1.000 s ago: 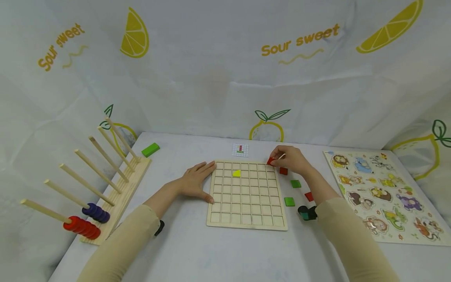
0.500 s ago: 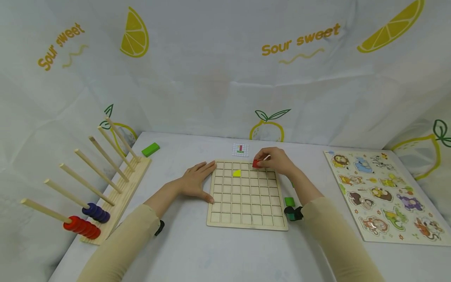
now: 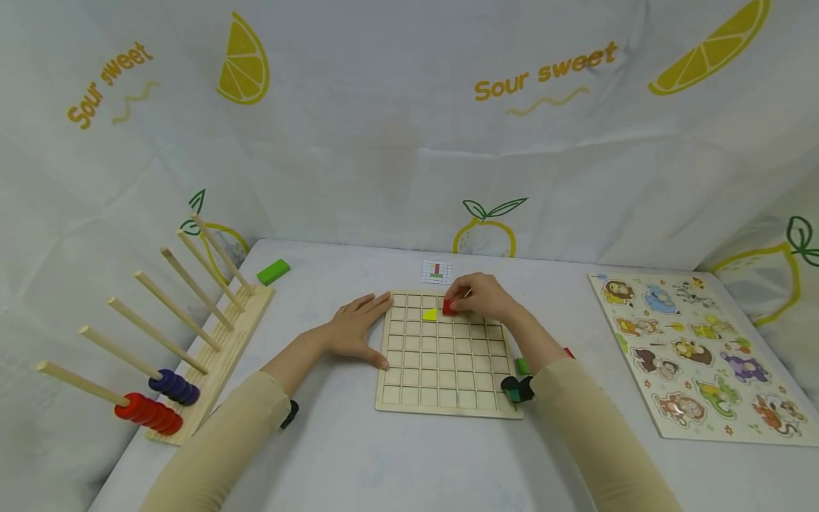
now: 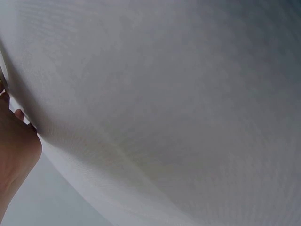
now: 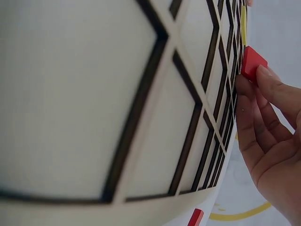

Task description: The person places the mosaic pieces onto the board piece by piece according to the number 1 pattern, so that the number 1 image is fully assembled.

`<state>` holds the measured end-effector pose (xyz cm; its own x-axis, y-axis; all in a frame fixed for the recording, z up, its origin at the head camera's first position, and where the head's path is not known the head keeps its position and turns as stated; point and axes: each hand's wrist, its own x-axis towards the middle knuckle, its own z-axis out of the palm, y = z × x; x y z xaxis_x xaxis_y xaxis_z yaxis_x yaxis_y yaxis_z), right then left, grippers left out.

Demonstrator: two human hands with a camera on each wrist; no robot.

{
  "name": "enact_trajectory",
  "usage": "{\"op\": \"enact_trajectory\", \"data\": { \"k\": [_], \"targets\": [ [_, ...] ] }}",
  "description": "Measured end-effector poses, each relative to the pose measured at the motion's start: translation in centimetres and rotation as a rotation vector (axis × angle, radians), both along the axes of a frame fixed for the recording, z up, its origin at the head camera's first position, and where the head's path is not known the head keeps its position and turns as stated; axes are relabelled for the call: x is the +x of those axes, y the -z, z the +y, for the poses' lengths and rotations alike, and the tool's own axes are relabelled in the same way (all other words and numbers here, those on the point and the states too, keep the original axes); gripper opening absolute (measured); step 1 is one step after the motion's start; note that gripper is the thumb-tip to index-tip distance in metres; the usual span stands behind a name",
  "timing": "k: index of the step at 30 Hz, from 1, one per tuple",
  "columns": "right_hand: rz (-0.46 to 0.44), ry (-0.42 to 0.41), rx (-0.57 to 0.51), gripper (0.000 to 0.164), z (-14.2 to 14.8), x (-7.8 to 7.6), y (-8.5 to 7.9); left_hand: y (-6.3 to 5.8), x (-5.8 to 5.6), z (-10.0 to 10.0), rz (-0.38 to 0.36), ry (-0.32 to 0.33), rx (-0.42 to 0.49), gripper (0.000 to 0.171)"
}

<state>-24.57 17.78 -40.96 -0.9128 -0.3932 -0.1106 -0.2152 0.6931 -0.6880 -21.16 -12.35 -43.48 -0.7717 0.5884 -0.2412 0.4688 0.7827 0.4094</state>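
Observation:
A wooden grid board (image 3: 448,412) lies on the table with a yellow quarter-round tile (image 3: 431,314) in one of its upper cells. My right hand (image 3: 483,296) pinches a red square tile (image 3: 448,307) between thumb and fingers, just right of the yellow tile. In the right wrist view the red tile (image 5: 253,62) is tilted, its lower edge right at the grid. My left hand (image 3: 352,328) rests with spread fingers along the board's left edge, thumb on the lower part of that edge. The left wrist view shows mostly white cloth, with part of the hand (image 4: 18,146) at the left.
A small pattern card (image 3: 437,272) lies behind the board. A green tile (image 3: 522,366) and a red tile (image 3: 569,353) show beside my right forearm. On the left stand a peg rack (image 3: 237,341) with rings and a green block (image 3: 274,272); an animal puzzle (image 3: 704,355) lies right.
My right hand has carried the red tile leftward from the board's upper right corner to a cell near the yellow tile. My left hand has stayed in place.

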Motion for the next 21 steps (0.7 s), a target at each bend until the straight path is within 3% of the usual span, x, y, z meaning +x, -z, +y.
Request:
{"op": "enact_trajectory", "data": {
  "k": [21],
  "targets": [
    [-0.009, -0.042, 0.044, 0.006, -0.97, 0.39, 0.24, 0.01, -0.06, -0.02, 0.013, 0.011, 0.002, 0.121]
  ]
}}
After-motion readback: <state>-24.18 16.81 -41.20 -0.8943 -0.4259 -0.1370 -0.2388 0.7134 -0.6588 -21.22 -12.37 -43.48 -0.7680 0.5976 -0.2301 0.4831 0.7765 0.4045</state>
